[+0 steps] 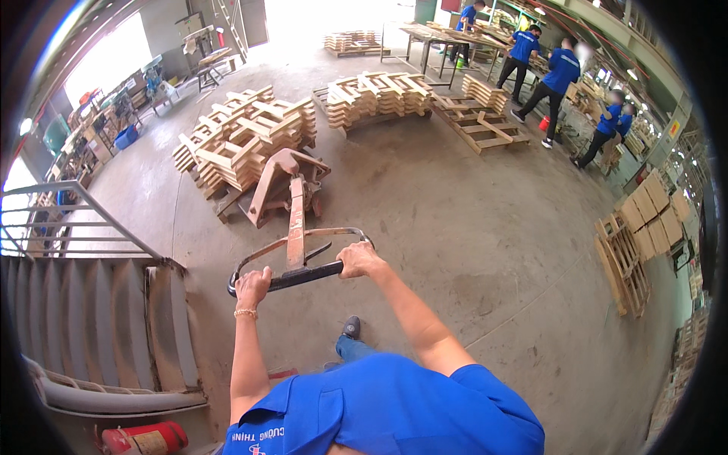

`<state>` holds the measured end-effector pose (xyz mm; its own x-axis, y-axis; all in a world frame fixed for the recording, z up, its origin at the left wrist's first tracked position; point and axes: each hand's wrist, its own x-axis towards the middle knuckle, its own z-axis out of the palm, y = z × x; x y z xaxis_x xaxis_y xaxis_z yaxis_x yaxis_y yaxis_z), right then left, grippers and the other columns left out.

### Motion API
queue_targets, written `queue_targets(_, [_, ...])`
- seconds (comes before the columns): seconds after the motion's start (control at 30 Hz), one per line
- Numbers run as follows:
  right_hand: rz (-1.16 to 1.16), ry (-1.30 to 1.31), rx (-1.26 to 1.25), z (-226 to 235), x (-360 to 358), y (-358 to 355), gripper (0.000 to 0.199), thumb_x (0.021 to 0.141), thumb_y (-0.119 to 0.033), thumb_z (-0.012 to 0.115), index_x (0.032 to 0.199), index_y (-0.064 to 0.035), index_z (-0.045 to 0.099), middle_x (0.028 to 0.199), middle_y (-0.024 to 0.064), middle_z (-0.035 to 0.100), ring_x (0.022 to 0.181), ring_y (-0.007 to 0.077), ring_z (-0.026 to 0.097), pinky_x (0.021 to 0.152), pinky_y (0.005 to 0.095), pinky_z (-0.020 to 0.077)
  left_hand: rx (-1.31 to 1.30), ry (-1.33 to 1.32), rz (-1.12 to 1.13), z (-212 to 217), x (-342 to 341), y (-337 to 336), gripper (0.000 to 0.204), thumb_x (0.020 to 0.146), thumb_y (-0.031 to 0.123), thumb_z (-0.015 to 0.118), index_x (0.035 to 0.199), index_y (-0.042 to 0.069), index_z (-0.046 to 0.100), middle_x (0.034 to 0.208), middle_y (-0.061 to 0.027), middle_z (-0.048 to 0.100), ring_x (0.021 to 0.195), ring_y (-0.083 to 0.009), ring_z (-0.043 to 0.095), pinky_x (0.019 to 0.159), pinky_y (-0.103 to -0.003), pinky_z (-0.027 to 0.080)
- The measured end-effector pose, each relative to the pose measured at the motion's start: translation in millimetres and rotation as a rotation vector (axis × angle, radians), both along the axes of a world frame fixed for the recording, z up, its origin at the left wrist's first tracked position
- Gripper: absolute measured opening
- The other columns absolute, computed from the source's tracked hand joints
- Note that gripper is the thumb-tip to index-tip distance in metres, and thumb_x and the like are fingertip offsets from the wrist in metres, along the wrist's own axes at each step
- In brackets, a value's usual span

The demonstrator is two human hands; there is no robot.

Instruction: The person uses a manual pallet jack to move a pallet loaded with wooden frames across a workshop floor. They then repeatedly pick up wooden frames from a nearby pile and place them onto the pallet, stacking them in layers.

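Observation:
Both my hands grip the black handle bar (307, 276) of a hand pallet truck (296, 216), whose worn orange shaft runs away from me to its base. My left hand (252, 287) is wrapped round the bar's left end, a beaded bracelet at the wrist. Round the right end my right hand (359, 259) is closed, with that arm stretched forward. Just beyond the truck's base stands a stack of wooden frames (246, 136), crisscrossed in layers on a pallet. The truck's forks are hidden beneath the load.
Metal stairs (83, 326) with a railing (76, 220) rise close on my left, a red fire extinguisher (144, 438) below them. More stacked wooden frames (375, 98) and a pallet (485, 133) stand ahead. Several people in blue shirts (563, 70) work at right. Pallets with boxes (622, 262) stand far right.

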<state>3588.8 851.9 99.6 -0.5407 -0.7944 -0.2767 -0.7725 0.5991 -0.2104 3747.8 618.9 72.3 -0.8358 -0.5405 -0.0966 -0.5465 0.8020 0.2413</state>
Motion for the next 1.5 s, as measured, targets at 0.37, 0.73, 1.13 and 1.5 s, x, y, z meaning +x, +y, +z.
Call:
queue_targets(0.37, [0.015, -0.022, -0.064, -2.9, 18.1, 16.0, 0.024, 0.060, -0.029, 0.057, 0.077, -0.0163, 0.069, 0.077, 0.0116, 0.067, 0.079, 0.0290, 0.065, 0.073, 0.0421, 0.0493, 0.008, -0.027, 0.047, 2.9, 23.4, 15.3, 0.060, 0.088, 0.044, 0.030, 0.079, 0.000, 0.069, 0.085, -0.0259, 0.063, 0.085, -0.0394, 0.062, 0.081, -0.045, 0.046])
queue_targets(0.73, [0.111, 0.009, -0.027, 20.7, -3.6, 68.3, 0.026, 0.063, -0.027, 0.059, 0.085, -0.0179, 0.070, 0.082, 0.0102, 0.068, 0.085, 0.0280, 0.065, 0.078, 0.0411, 0.0485, 0.090, -0.072, 0.194, 37.1, 19.9, 94.9, 0.060, 0.089, 0.043, 0.028, 0.086, -0.003, 0.068, 0.095, -0.0229, 0.065, 0.095, -0.0357, 0.061, 0.088, -0.041, 0.044])
queue_targets(1.13, [0.180, -0.022, -0.050, 47.4, -38.3, 122.1, 0.022, 0.064, -0.030, 0.062, 0.079, -0.0162, 0.069, 0.075, 0.0095, 0.067, 0.079, 0.0281, 0.064, 0.079, 0.0401, 0.0469, 0.156, -0.098, 0.292, 63.7, 9.8, 168.2, 0.059, 0.089, 0.045, 0.030, 0.094, 0.000, 0.068, 0.102, -0.0209, 0.064, 0.101, -0.0324, 0.060, 0.091, -0.040, 0.043])
queue_targets(1.5, [0.256, -0.065, -0.046, 77.2, -44.9, 156.4, 0.021, 0.062, -0.029, 0.063, 0.077, -0.0154, 0.069, 0.074, 0.0102, 0.066, 0.080, 0.0293, 0.063, 0.080, 0.0407, 0.0457, 0.130, -0.038, 0.394, 86.7, 15.4, 222.7, 0.059, 0.090, 0.044, 0.030, 0.084, 0.001, 0.069, 0.094, -0.0210, 0.065, 0.096, -0.0332, 0.061, 0.089, -0.040, 0.044])
